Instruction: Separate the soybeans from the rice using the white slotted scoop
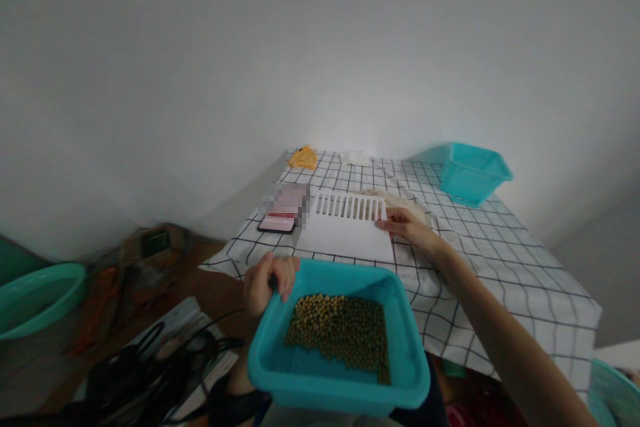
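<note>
A turquoise plastic basin (413,347) holds a layer of small round olive-brown beans or seeds (340,327), and it sits close to my body. My left hand (270,280) is closed at the basin's far left corner, against the rim. A small black object (273,282) shows between its fingers; its kind I cannot make out. Above the table, beyond the basin, my right hand (403,225) pinches the right edge of a white flat board (345,237) with a row of slots along its far side. Behind the board lies a pale heap (413,205), partly hidden.
A checked cloth (500,253) covers the table against the wall. On it are a phone (277,222), a yellow cloth (303,157), a white crumpled piece (355,158) and another turquoise basin (473,173). Cables and a green tub (45,293) are at left.
</note>
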A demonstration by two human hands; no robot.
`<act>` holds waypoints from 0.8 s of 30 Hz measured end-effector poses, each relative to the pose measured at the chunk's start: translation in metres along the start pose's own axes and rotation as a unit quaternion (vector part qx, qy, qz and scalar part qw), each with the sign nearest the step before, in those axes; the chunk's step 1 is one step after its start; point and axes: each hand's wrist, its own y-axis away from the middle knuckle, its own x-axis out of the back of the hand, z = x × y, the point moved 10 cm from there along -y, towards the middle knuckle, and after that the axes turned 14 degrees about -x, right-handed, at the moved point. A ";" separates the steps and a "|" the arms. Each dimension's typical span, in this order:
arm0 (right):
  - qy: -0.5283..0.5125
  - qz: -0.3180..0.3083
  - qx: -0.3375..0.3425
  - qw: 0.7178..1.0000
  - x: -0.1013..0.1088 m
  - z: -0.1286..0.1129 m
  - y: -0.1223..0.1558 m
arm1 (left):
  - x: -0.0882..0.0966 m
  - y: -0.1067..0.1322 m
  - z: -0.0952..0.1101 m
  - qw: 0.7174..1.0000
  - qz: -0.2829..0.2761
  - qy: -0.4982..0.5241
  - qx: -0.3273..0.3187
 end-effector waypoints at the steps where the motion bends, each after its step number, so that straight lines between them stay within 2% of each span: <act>1: 0.005 0.008 0.003 1.000 0.001 -0.001 0.000 | 0.000 0.000 0.000 1.000 0.000 0.001 0.001; 8: 0.035 0.021 0.010 0.999 0.004 0.000 -0.005 | 0.000 0.000 0.000 1.000 0.012 -0.002 0.013; 16: -0.025 0.102 0.018 0.994 0.032 0.005 -0.010 | 0.003 0.000 -0.002 1.000 0.004 -0.002 0.016; 21: -0.091 0.204 0.035 0.974 0.060 0.012 -0.005 | 0.000 0.000 -0.002 1.000 0.004 0.018 0.012; 24: -0.089 0.228 0.046 0.968 0.067 0.013 -0.005 | -0.001 0.000 -0.003 0.999 0.005 0.029 0.019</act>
